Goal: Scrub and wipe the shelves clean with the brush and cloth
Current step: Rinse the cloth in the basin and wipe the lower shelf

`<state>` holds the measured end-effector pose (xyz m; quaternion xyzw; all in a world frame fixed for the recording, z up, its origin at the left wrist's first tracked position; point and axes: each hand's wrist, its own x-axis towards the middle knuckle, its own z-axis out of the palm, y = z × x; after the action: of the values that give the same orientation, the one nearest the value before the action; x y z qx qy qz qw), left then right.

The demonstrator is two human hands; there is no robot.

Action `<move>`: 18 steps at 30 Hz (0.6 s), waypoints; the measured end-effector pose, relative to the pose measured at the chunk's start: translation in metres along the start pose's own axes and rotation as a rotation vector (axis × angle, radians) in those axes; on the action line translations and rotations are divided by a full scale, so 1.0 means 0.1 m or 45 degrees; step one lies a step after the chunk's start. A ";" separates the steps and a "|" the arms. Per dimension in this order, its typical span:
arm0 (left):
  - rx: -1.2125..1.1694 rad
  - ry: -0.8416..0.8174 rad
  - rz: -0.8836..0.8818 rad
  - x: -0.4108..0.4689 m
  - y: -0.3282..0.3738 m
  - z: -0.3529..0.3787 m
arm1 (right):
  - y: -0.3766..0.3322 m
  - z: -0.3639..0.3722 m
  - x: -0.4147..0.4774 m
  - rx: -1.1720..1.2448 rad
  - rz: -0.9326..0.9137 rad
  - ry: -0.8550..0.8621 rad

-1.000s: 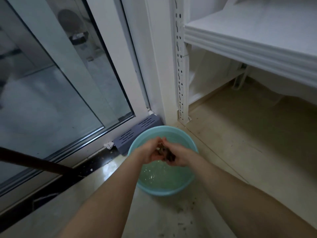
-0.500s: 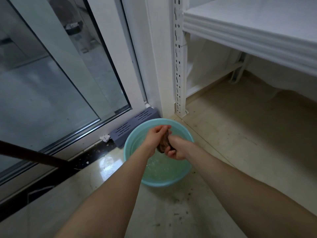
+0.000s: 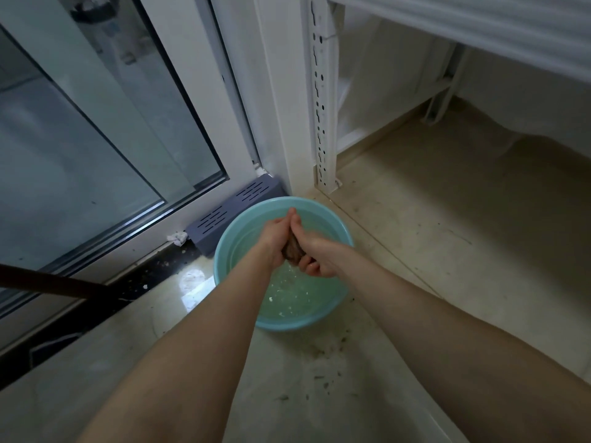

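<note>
Compared with a second ago, when both hands were curled round the cloth side by side, the hands are now turning upright against each other, fingertips meeting at the top. Half a second ago the left fingers were only starting to stretch over the cloth.

The left hand is pressing its palm flat against the brown cloth, its fingers lying fairly straight and pointing away from the person. The right hand is facing it from the other side, its lower fingers curling under the cloth and gripping the wad. The cloth is being squeezed between the two palms, only a dark strip of it showing.

Directly beneath the hands, the teal basin is standing on the floor, holding water. Beyond the fingertips, a grey vented box is touching the basin's far left rim. Further off, beyond the right hand, the white shelving upright is rising toward a shelf.
</note>
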<state>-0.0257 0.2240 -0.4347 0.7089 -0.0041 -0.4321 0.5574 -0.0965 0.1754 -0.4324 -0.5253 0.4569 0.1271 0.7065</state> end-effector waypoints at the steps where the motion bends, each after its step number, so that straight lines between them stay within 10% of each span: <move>1: 0.002 0.021 -0.059 0.00 0.01 0.01 | 0.01 0.02 0.02 -0.131 -0.082 0.062; 13: -0.164 0.280 -0.235 0.07 0.01 0.17 | 0.24 0.10 0.21 -0.743 -0.473 0.613; 18: 0.182 0.415 0.070 0.12 0.13 0.25 | 0.01 0.02 0.18 -0.019 -0.182 0.133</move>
<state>-0.0275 0.1942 -0.4316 0.8070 0.0362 -0.2946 0.5105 -0.0860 0.1717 -0.4473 -0.5679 0.4536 0.0520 0.6849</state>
